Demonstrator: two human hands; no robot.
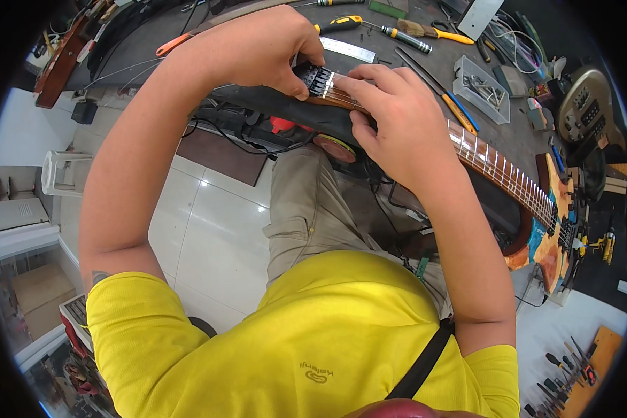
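A headless electric guitar lies along the bench's near edge. Its wooden neck (498, 164) runs to a patterned wood and blue body (547, 233) at the right. At the other end is a black headpiece (317, 80), where the strings pass over a light nut. My left hand (285, 52) curls around this headpiece, thumb on the near side and fingers at the far side. Just right of the nut, my right hand (400, 108) grips the neck, index finger pressed on the strings and thumb at the near edge. Its palm hides part of the fretboard.
On the dark bench lie a steel ruler (348, 50), a screwdriver (405, 38), a brush (425, 29) and a clear box of metal parts (482, 90). Another guitar (592, 111) stands at the far right. A white stool (63, 173) is on the left.
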